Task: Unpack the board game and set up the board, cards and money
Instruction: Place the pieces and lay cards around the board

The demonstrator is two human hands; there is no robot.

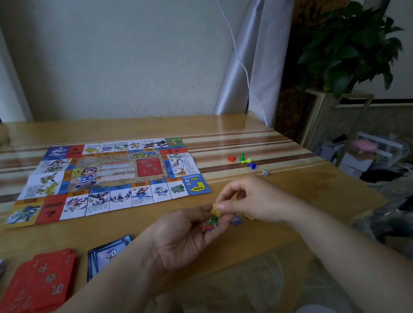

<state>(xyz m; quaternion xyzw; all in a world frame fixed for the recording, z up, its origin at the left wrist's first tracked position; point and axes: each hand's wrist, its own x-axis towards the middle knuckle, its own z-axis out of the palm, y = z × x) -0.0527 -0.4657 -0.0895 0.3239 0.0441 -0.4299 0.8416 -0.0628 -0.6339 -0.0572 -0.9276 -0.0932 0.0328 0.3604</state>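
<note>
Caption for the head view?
The right hand pinches a yellow token over pieces held in the left hand, beside the unfolded board.

Board (pixel 110 170) — blue corner square (pixel 195 185): "2000"; red squares (pixel 49 208): "?" — remaining print too blurred.

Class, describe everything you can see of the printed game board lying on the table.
The colourful rectangular paper game board lies unfolded and flat on the glossy striped wooden table, with faint fold creases. Picture squares ring a central illustration with a red panel. One corner is blue with a yellow arrow. Nothing rests on it.
</note>
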